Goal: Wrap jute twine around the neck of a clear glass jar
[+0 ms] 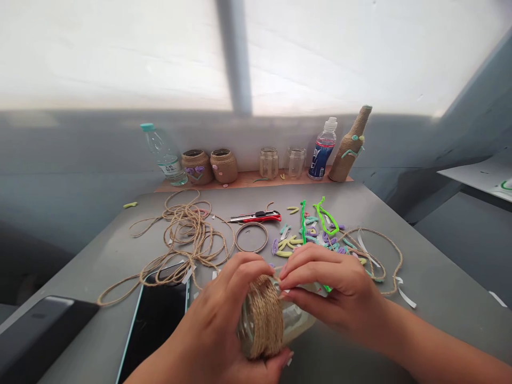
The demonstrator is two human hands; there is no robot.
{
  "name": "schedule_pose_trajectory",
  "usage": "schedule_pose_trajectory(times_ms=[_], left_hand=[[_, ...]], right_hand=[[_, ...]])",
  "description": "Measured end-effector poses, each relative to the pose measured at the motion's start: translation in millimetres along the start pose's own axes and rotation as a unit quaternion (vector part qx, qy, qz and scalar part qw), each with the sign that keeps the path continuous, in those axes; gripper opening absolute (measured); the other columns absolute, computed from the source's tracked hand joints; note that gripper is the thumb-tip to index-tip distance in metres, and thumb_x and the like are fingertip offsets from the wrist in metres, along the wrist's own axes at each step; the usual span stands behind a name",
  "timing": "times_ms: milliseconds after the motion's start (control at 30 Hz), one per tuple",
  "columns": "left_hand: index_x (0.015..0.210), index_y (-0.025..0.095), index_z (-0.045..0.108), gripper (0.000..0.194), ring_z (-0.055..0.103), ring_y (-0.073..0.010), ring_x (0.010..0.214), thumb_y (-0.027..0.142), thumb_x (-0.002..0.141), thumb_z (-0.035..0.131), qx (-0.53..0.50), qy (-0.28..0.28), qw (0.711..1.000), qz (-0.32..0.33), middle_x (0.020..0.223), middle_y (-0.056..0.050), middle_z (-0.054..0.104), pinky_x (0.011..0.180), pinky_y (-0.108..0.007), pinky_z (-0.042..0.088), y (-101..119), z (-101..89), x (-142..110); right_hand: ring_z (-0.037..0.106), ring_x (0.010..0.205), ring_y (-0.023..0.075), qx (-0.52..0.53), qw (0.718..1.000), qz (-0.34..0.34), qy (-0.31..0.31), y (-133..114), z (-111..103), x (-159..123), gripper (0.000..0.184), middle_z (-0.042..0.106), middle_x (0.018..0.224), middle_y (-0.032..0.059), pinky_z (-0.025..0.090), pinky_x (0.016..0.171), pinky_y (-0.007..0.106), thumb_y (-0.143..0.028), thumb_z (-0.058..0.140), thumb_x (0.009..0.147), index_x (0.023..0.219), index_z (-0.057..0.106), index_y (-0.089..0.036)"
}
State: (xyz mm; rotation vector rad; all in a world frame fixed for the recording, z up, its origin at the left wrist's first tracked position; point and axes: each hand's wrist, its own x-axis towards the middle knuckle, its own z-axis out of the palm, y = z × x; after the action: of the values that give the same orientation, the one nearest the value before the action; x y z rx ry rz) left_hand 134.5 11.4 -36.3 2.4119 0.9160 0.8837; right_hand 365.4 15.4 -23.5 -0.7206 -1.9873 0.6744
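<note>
Close in front of me, a glass jar (pixel 298 320) lies tilted on its side, with jute twine (pixel 266 322) wound in several turns around part of it. My left hand (pixel 224 320) is closed around the jar's wound end, thumb below and fingers over the top. At the upper side of the winding, my right hand (pixel 336 280) pinches the twine between thumb and fingertips. Bare glass shows to the right of the turns, partly covered by my right hand. A loose pile of twine (pixel 192 224) spreads behind my left hand.
A red utility knife (pixel 260 216) and a tape ring (pixel 251 237) lie mid-table. Pipe-cleaner pieces (pixel 288 242) are scattered to their right. Phone (pixel 156 314) at left. Along the back stand twine-wrapped jars (pixel 224 166), plain jars (pixel 269 163), a water bottle (pixel 166 157) and a wrapped bottle (pixel 348 154).
</note>
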Motion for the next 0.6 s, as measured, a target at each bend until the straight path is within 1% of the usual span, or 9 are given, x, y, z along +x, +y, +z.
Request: schedule_pose_trajectory(times_ms=[100, 167, 267, 367, 433, 533, 600], left_hand=[[0.125, 0.027, 0.034, 0.081, 0.059, -0.0283, 0.111, 0.022, 0.061, 0.082, -0.011, 0.024, 1.0, 0.008, 0.122, -0.01, 0.05, 0.092, -0.039, 0.054, -1.2, 1.3, -1.5], [0.122, 0.028, 0.036, 0.077, 0.059, -0.0266, 0.109, 0.02, 0.061, 0.082, -0.015, 0.01, 1.0, 0.011, 0.121, -0.008, 0.049, 0.09, -0.037, 0.055, -0.4, 0.4, -0.8], [0.126, 0.03, 0.04, 0.076, 0.059, -0.0246, 0.107, 0.018, 0.064, 0.081, -0.014, -0.022, 1.0, 0.014, 0.12, -0.007, 0.047, 0.087, -0.035, 0.056, 1.7, -2.2, 1.3], [0.126, 0.029, 0.041, 0.075, 0.059, -0.0242, 0.107, 0.019, 0.064, 0.082, -0.012, -0.022, 1.0, 0.012, 0.121, -0.007, 0.046, 0.086, -0.034, 0.057, 2.4, -3.3, 2.2], [0.124, 0.029, 0.04, 0.074, 0.059, -0.0241, 0.106, 0.02, 0.064, 0.082, -0.011, -0.016, 1.0, 0.013, 0.121, -0.007, 0.046, 0.085, -0.034, 0.057, 2.0, -3.1, 2.1], [0.121, 0.027, 0.042, 0.072, 0.059, -0.0235, 0.105, 0.02, 0.062, 0.083, -0.009, -0.011, 1.0, 0.018, 0.12, -0.007, 0.046, 0.084, -0.033, 0.057, 1.1, -2.6, 1.8], [0.121, 0.027, 0.042, 0.072, 0.06, -0.0234, 0.105, 0.019, 0.061, 0.082, -0.006, -0.007, 1.0, 0.02, 0.12, -0.007, 0.046, 0.084, -0.033, 0.057, 1.0, -2.4, 1.9]], right_hand=[[0.071, 0.092, 0.0185, 0.014, 1.0, 0.018, -0.005, -0.5, -0.4, 0.3, 0.014, 0.078, 0.097, 0.0055, 0.058, 0.091, 0.034, -0.015, 0.076, 0.089, 0.102, 0.076, -0.02], [0.071, 0.092, 0.0188, 0.02, 0.999, 0.026, -0.001, -0.2, -0.4, 0.0, 0.014, 0.078, 0.096, 0.0055, 0.058, 0.089, 0.034, -0.016, 0.076, 0.089, 0.101, 0.076, -0.02], [0.071, 0.09, 0.0193, 0.025, 0.999, 0.03, 0.013, 1.2, 0.3, -0.9, 0.014, 0.078, 0.095, 0.0045, 0.058, 0.087, 0.035, -0.016, 0.076, 0.089, 0.102, 0.076, -0.022], [0.071, 0.087, 0.0194, 0.019, 0.999, 0.03, 0.035, 2.8, 1.6, -2.0, 0.016, 0.077, 0.093, 0.0035, 0.057, 0.085, 0.036, -0.015, 0.076, 0.089, 0.102, 0.074, -0.023], [0.071, 0.086, 0.019, 0.006, 0.999, 0.017, 0.042, 3.5, 2.4, -2.5, 0.015, 0.077, 0.091, 0.0038, 0.057, 0.083, 0.035, -0.014, 0.076, 0.088, 0.101, 0.073, -0.022], [0.07, 0.086, 0.0186, -0.022, 0.998, -0.031, 0.047, 3.6, 3.5, -2.3, 0.012, 0.076, 0.09, 0.0057, 0.058, 0.083, 0.035, -0.011, 0.074, 0.089, 0.099, 0.074, -0.018], [0.07, 0.086, 0.0185, -0.038, 0.996, -0.055, 0.064, 2.3, 3.8, -1.4, 0.011, 0.076, 0.09, 0.007, 0.058, 0.083, 0.035, -0.009, 0.073, 0.09, 0.099, 0.074, -0.015]])
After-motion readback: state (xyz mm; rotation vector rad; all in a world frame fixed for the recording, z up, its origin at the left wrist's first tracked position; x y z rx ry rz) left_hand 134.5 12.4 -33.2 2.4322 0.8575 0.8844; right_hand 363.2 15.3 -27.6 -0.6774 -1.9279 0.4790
